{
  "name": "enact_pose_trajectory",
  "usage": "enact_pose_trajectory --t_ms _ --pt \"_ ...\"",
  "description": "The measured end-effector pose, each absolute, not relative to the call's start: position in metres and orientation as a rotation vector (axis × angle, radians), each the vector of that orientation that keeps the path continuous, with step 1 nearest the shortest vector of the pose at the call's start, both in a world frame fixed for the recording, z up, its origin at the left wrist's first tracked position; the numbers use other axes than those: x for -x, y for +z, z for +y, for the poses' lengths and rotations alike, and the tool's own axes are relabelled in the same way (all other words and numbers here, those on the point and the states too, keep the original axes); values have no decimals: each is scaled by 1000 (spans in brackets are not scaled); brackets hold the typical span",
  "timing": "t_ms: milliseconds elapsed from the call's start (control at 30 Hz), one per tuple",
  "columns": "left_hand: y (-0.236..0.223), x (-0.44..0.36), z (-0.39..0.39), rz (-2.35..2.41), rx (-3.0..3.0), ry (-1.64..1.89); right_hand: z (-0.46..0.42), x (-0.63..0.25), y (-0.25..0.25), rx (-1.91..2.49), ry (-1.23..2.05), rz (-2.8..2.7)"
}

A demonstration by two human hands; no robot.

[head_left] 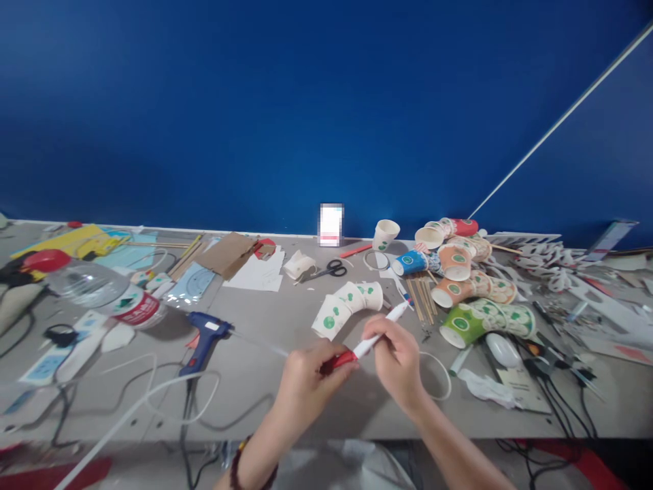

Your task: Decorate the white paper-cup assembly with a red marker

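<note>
In the head view, a slim white plastic marker with a red end point(366, 346) sits just below and right of the frame's centre, slanting up to the right between both hands. Handling it well seems to call for keeping the red end and barrel in one straight line, with steady, even force, and clear of the curved row of nested white paper cups with green prints point(334, 314) just above. The left hand point(312, 376), lower centre, is closed in a pinch of thumb and fingers on the red end. The right hand point(400, 361), just right of it, curls its fingers around the white barrel; neither palm is spread.
</note>
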State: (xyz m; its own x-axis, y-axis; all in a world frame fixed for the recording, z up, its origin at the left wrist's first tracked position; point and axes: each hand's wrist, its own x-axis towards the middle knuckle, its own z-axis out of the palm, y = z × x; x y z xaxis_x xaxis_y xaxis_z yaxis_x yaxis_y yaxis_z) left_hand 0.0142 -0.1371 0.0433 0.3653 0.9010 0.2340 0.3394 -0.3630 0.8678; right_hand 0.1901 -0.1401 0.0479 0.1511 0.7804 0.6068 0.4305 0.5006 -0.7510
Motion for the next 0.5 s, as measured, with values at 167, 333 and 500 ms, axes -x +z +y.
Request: enact_pose_trajectory --t_ms 167,333,500 --pt "40 -16 -136 1099 -1884 962 -140 -185 44 1148 298 -1471" --pt "39 -18 -137 1126 -1983 1010 -139 -180 39 1109 267 -1423" --pt "40 -19 -132 1160 -2084 1052 -134 -179 34 1128 413 -1428"
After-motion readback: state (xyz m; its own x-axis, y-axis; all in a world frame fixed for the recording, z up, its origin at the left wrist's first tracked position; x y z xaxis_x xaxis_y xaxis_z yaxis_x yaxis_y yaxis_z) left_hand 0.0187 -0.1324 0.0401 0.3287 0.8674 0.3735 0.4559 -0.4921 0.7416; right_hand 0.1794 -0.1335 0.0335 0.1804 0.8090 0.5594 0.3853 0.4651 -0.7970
